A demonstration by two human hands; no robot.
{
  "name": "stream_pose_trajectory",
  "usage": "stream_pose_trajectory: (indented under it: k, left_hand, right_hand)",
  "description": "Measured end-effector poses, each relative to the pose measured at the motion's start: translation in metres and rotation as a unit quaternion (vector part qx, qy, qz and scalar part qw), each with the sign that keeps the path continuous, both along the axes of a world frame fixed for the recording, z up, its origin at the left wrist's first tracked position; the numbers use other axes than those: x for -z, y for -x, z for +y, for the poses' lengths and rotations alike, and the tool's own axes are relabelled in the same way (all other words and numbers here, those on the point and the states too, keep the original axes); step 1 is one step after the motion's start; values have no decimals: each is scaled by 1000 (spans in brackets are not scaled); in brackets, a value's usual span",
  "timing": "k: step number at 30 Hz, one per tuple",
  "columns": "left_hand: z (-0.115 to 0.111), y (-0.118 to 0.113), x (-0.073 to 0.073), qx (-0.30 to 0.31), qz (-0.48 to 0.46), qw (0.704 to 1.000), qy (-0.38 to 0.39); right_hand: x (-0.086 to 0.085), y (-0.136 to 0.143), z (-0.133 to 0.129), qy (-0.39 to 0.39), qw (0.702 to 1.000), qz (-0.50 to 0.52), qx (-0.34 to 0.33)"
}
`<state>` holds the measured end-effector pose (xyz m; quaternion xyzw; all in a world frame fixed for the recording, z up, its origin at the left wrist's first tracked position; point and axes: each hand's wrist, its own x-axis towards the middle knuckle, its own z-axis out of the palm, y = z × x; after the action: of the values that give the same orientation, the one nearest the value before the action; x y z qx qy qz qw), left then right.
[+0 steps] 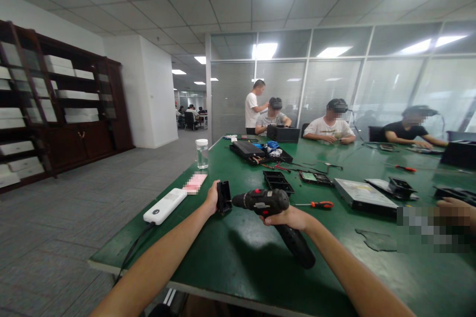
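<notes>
My right hand (pixel 292 218) grips a black cordless drill (pixel 262 200) by its handle, the chuck facing left. In my left hand (pixel 212 198) is a small black plastic frame (pixel 224 197), stood on its side with its hollow face toward the drill. The drill's tip is at or very near the frame; I cannot tell if they touch. Behind them lies another black plastic frame (pixel 278 182) with open compartments. To the right of the drill rests a screwdriver (pixel 323 205) with an orange and black handle.
On the left are a white power bank (pixel 165 206) with a cable, a pink sheet (pixel 195 183) and a clear jar (pixel 202 153). A silver metal drive (pixel 364 197), a circuit board (pixel 315 178) and a dark shard (pixel 376 240) lie to the right. A neighbour's hand (pixel 455 213) is at far right.
</notes>
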<state>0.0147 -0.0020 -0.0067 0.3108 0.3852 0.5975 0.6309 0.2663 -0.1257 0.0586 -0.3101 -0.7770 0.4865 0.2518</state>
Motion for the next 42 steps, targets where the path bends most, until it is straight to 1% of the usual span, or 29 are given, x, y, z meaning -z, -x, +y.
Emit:
stream_pose_trajectory:
  k: [5, 8, 18, 23, 27, 37, 42]
  left_hand:
    - [1, 0, 1, 5, 1, 1000, -10]
    - [3, 1, 4, -1, 5, 1000, -15]
    - [6, 1, 5, 1, 4, 1000, -6]
    - [6, 1, 5, -1, -1, 1000, -2]
    - [5, 1, 5, 10, -2, 1000, 2]
    - [4, 1, 3, 8, 3, 1000, 5]
    - [5, 1, 5, 12, 4, 1000, -11]
  right_hand:
    - [-1, 0, 0, 0, 1000, 0, -1]
    - [-1, 0, 0, 1, 1000, -1, 0]
    - [-1, 1, -2, 4, 1000, 6, 15]
    - [2, 1, -2, 20, 999, 15, 37]
    - [3, -1, 0, 18, 999, 13, 25]
    - [-1, 0, -1, 7, 1000, 14, 3]
    - [1, 0, -1, 13, 999, 22, 19]
